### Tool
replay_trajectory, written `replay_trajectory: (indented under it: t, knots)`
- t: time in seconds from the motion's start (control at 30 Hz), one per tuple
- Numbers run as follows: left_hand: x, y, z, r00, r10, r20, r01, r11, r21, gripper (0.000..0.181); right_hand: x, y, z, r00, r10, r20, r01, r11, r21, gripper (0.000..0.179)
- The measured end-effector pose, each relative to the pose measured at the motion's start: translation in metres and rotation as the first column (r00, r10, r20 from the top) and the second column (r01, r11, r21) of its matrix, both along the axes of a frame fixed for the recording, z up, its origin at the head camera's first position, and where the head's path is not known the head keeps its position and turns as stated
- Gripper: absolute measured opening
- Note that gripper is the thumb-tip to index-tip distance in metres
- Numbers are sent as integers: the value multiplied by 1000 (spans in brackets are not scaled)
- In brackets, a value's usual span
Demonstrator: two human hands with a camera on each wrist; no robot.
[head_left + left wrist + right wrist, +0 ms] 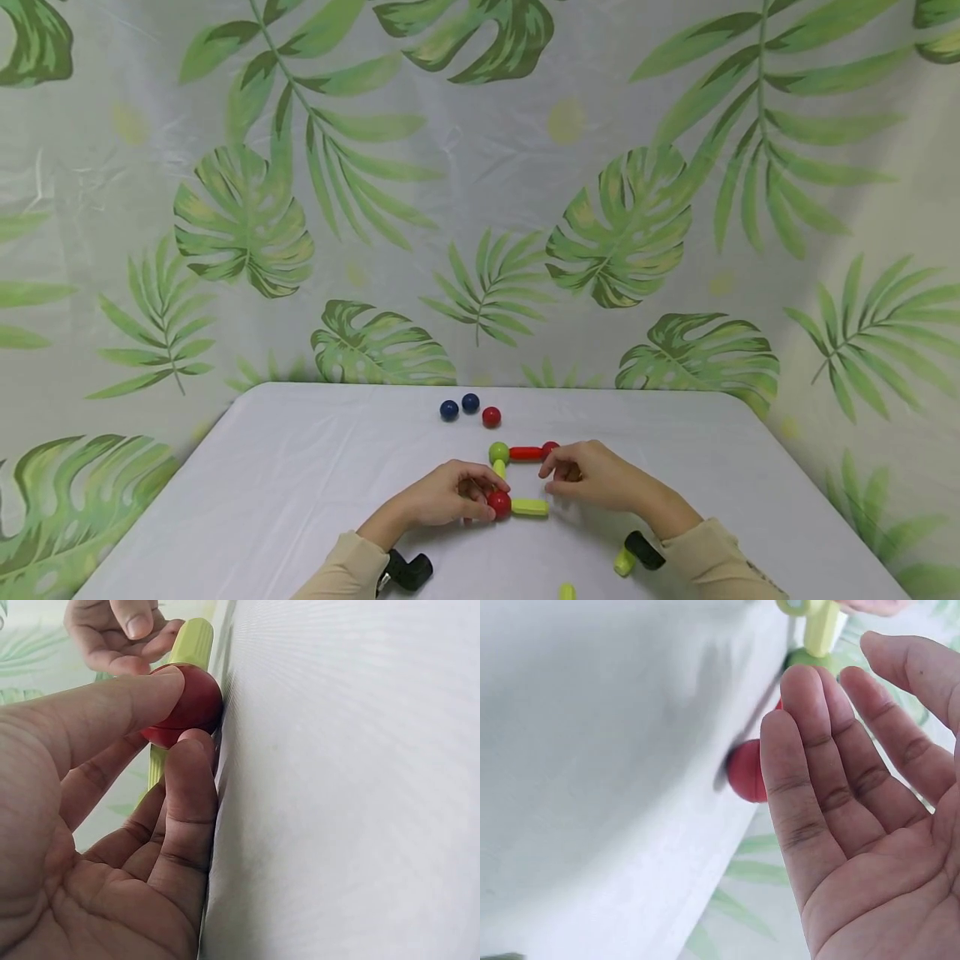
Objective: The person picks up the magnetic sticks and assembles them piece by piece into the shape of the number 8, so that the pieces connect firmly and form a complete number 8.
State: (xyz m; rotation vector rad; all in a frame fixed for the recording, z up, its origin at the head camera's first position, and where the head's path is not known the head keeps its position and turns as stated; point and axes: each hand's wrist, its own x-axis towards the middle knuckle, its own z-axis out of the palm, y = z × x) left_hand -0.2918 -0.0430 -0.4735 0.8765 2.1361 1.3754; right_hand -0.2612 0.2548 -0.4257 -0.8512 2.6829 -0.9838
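My left hand [446,496] pinches a red ball [499,503] between thumb and fingers, low against the white table [337,787]. One yellow-green rod [531,507] sticks out of this ball to the right. Another yellow-green rod [499,468] runs from it to a green ball [498,452], partly behind the fingers. A red rod [526,453] joins the green ball to a second red ball [551,448]. My right hand [596,477] hovers beside that second ball, holding nothing; in the right wrist view its loosely extended fingers overlap the red ball [744,772].
Two blue balls [448,410] and a loose red ball [491,417] lie toward the back of the table. Near the front are a yellow-green rod [567,592], cut by the frame edge, and another rod [623,562] partly covered by the right wrist camera [644,550]. A leaf-print curtain hangs behind.
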Motion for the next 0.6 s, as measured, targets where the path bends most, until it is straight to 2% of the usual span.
replay_trajectory:
  t: [0.23,0.43,0.6]
  knots:
    - [-1,0,0,1000,-13,10,13,1000,13,31,-12,-4,9,999,-19,-38,19,1000,-11,15]
    - [-1,0,-1,1000,-6,6,6,1000,10,31,-30,-11,9,994,-34,-106,36,999,19,17]
    - [-2,-1,-3,1000,-7,10,7,1000,15,31,-46,-18,8,991,-53,-120,57,998,30,20]
